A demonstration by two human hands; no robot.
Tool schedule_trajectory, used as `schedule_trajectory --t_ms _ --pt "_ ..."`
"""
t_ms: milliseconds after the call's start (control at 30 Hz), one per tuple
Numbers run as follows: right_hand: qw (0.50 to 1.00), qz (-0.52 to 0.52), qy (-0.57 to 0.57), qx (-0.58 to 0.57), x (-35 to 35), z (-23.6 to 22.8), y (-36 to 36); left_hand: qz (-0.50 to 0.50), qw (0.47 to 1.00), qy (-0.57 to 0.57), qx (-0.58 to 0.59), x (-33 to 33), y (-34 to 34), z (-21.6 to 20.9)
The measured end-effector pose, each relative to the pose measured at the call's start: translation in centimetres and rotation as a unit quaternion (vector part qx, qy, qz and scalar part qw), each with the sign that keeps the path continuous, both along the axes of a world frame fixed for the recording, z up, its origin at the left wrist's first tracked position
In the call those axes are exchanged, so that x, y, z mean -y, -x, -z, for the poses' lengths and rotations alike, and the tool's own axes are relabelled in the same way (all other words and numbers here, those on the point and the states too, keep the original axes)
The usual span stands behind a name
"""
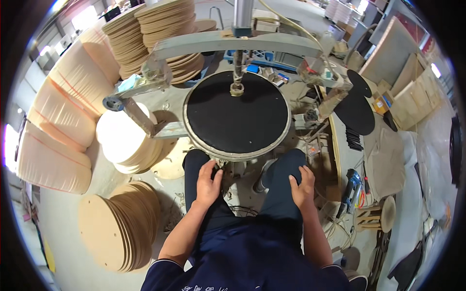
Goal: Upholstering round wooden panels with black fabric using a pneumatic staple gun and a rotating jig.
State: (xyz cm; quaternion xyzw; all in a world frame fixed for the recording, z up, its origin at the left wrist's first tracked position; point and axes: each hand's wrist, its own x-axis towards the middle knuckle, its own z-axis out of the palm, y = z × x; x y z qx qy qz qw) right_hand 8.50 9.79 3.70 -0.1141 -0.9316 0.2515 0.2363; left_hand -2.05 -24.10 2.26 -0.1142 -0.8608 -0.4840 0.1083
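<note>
My left hand (208, 184) rests by my left thigh, fingers stretched out and nothing in it. On my right thigh lies my right hand (303, 188), its thumb apart from the fingers and also holding nothing. Just beyond my knees is a round black disc (233, 119) with a pale rim, set level on a metal frame. A vertical metal rod (237, 72) comes down onto the disc's far half from a grey crossbeam (204, 45). Neither hand touches the disc.
Round fibreboards (104, 233) stand stacked at the left, near a pile of cream foam rounds (124, 140). Wrapped foam stacks (58, 155) line the far left. At right are black fabric pieces (354, 111), a blue power tool (351, 186) and a small wooden stool (383, 216).
</note>
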Motion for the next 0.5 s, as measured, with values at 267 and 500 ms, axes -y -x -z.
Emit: schedule_trajectory --t_ms 267,500 --pt "0.999 -0.005 -0.020 0.035 0.4 0.5 2.4 -0.093 0.974 -0.201 0.045 1.3 6.3 1.2" --pt "0.997 -0.017 0.060 0.036 0.0 -0.4 5.0 -0.144 0.976 -0.162 0.028 2.5 16.1 0.1"
